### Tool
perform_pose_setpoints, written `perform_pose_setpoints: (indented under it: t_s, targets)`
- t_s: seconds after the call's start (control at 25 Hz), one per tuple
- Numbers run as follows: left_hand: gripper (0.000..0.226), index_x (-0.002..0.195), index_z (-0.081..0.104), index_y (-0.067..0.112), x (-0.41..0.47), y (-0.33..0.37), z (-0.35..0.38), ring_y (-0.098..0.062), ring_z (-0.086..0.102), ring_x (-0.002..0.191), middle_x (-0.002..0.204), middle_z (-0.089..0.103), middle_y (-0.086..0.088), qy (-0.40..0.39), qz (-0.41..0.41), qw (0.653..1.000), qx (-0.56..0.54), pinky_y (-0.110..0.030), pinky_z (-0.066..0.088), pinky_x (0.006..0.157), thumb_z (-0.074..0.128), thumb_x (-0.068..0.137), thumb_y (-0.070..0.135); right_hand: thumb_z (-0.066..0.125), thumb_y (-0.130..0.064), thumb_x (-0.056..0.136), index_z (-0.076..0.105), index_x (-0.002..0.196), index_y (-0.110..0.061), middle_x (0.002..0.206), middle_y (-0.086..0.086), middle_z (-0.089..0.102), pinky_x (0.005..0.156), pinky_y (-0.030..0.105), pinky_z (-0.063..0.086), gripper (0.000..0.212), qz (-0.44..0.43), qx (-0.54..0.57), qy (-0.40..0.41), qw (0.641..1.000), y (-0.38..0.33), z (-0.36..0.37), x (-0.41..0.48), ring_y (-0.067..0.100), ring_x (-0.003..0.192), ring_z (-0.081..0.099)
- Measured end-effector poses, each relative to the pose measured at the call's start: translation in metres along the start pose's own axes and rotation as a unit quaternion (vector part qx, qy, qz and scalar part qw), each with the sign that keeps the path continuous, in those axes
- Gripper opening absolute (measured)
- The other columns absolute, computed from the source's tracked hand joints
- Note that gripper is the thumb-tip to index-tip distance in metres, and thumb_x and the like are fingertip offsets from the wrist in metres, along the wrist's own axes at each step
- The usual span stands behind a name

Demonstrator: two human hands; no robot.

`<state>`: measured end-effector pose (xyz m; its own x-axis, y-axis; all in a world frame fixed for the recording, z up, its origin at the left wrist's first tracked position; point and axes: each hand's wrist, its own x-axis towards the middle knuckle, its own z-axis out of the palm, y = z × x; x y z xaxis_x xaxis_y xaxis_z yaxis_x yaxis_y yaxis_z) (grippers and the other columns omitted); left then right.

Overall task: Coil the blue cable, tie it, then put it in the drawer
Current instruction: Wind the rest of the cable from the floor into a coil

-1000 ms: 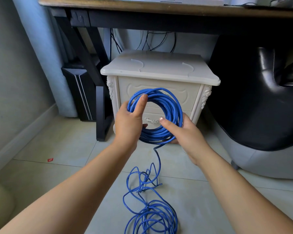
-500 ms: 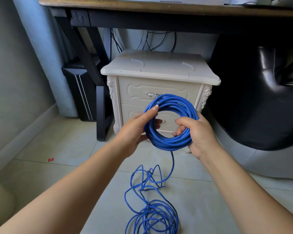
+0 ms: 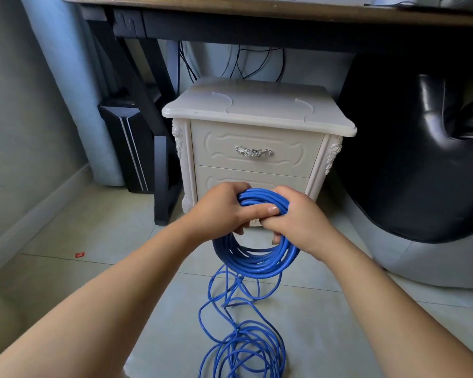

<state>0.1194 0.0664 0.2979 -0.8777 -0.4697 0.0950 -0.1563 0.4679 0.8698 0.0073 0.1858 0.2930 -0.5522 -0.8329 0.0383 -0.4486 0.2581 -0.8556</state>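
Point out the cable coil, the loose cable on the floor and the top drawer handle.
cable coil [image 3: 257, 264], head view, lower arc of the hanging loops
loose cable [image 3: 241, 334], head view, tangle on the floor
drawer handle [image 3: 253, 151], head view, middle of silver pull

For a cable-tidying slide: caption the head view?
Left hand and right hand grip a blue cable coil before a cream nightstand, slack loops on tiled floor.

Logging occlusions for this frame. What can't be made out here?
Head view only:
- Lower drawer handle: hidden behind the left hand, the right hand and the coil.
- Coil's top section: covered by both hands' grip.
- Loose blue cable on the floor: pile cut off by the bottom edge.
- Desk: top cut off by the upper edge, so what lies on it can't be told.
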Motion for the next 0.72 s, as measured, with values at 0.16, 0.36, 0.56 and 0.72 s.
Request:
perform_pose_setpoints:
  t_s: [0.16,0.36,0.56,0.72]
  targets:
    - [0.029,0.073,0.058,0.014,0.003,-0.003,-0.001,-0.010,0.044,0.043,0.053,0.049,0.000,0.060,-0.001,0.997,-0.057,-0.032,0.048,0.050,0.073,0.084,0.036,0.072,-0.014,0.077,0.055,0.108,-0.012,0.069,0.003,0.068,0.068,0.040,0.058,0.035,0.041,0.251,-0.052,0.966,0.004,-0.008,0.002,0.026,0.062,0.067]
    - [0.042,0.084,0.059,-0.003,0.007,-0.005,0.002,-0.014,0.039,0.043,0.052,0.046,-0.003,0.140,-0.029,0.980,-0.142,-0.025,0.040,0.047,0.069,0.087,0.037,0.060,-0.054,0.079,0.065,0.117,-0.010,0.100,0.022,0.072,0.076,0.037,0.058,0.058,0.084,0.319,-0.123,0.936,0.006,-0.014,0.003,0.037,0.094,0.072]
    - [0.034,0.074,0.057,0.008,0.009,-0.005,0.002,-0.017,0.040,0.045,0.054,0.048,-0.004,0.183,-0.040,0.969,-0.163,-0.034,0.040,0.053,0.070,0.086,0.037,0.060,-0.062,0.075,0.060,0.121,-0.013,0.118,0.014,0.069,0.061,0.016,0.054,0.067,0.113,0.280,-0.115,0.947,0.000,-0.015,-0.002,0.022,0.093,0.074]
    - [0.042,0.071,0.054,0.007,0.010,-0.002,0.003,-0.015,0.043,0.044,0.051,0.049,-0.003,0.224,-0.037,0.965,-0.129,-0.034,0.044,0.053,0.071,0.083,0.044,0.071,-0.046,0.075,0.064,0.108,-0.025,0.109,0.010,0.073,0.065,0.022,0.055,0.040,0.063,0.208,-0.099,0.971,0.000,-0.018,-0.001,0.016,0.097,0.072]
